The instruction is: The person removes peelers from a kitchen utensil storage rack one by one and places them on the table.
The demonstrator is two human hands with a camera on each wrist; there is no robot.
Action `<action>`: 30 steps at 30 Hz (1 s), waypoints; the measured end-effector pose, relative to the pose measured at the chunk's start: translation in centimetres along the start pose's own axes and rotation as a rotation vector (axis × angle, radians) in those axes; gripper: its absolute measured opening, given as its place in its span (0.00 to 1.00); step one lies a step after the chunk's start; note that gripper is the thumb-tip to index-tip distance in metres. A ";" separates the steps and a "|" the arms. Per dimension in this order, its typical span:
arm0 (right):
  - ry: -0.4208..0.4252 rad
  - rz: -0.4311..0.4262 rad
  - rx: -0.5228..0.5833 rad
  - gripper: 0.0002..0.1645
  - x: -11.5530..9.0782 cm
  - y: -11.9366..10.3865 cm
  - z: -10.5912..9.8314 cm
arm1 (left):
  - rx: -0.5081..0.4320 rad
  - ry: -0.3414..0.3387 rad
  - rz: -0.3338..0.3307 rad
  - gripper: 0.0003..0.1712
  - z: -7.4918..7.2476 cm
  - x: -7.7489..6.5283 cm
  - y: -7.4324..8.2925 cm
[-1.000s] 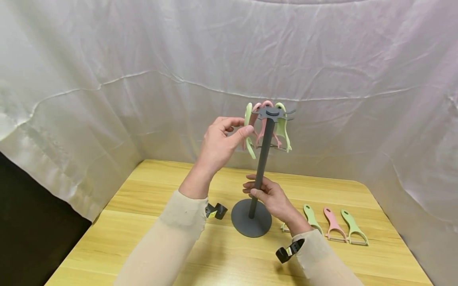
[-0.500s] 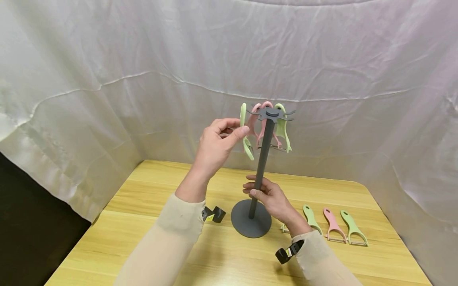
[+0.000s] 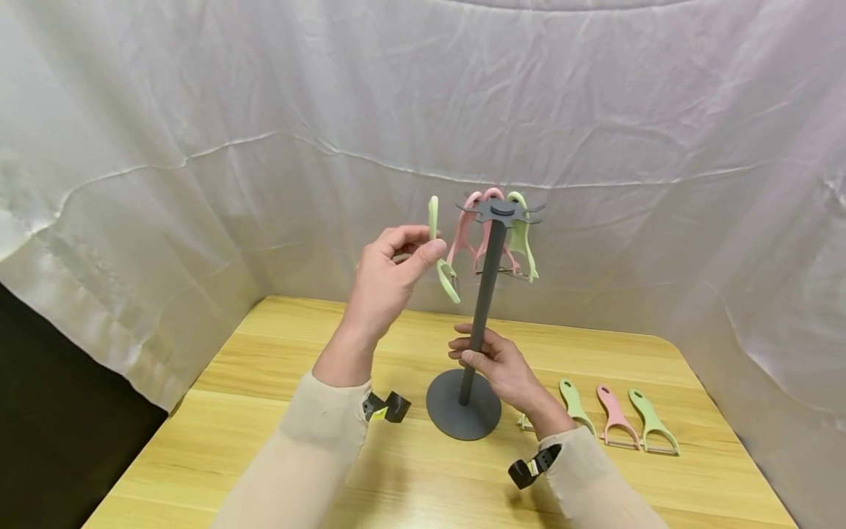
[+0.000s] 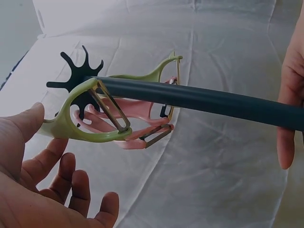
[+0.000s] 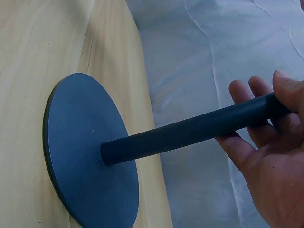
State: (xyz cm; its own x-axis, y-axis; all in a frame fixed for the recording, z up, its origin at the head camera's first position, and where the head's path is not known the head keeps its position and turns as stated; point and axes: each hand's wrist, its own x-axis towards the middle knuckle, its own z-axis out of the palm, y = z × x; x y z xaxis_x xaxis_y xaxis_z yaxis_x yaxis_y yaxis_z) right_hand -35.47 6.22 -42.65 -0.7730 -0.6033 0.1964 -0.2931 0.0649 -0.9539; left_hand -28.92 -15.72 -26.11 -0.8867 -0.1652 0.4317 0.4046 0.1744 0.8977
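My left hand [image 3: 386, 279] pinches a light green peeler [image 3: 448, 283] by its handle, between thumb and fingers. That peeler is upright, just left of the dark grey stand [image 3: 487, 294] and apart from its hooks; its blade shows in the left wrist view. Two pink peelers [image 3: 464, 228] and another green peeler [image 3: 521, 239] hang from the hooked top [image 4: 78, 78]. Lower down, my right hand [image 3: 507, 367] holds the pole, thumb on one side and fingers round the other. In the right wrist view the round base [image 5: 90, 152] sits on the table.
On the wooden table [image 3: 264, 382], right of the stand, lie a green peeler [image 3: 572, 398], a pink peeler [image 3: 614, 410] and a green peeler [image 3: 648, 413]. Part of another green piece shows beside my right wrist. A pale curtain [image 3: 370, 95] surrounds the table.
My left hand has moved left and slightly down with the green peeler, drawing it away from the stand's hooks. The right hand and stand stay in place.
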 end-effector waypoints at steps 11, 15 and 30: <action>0.003 0.000 0.006 0.26 0.0 0.0 0.0 | -0.016 0.013 -0.032 0.16 -0.5 -0.8 -0.3; 0.005 0.000 0.014 0.26 0.0 0.1 0.0 | -0.011 0.015 -0.045 0.16 -0.6 -1.1 -0.7; 0.008 0.004 0.016 0.26 0.0 0.0 0.0 | -0.010 0.007 -0.133 0.17 -0.9 -2.4 -3.7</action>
State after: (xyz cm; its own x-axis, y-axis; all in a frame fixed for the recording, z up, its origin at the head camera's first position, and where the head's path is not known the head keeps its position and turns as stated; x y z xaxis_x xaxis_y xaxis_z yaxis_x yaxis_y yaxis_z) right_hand -35.44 6.27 -42.60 -0.7785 -0.5970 0.1938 -0.2808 0.0551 -0.9582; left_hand -28.11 -16.82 -30.42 -0.9312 -0.1929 0.3092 0.2856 0.1408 0.9480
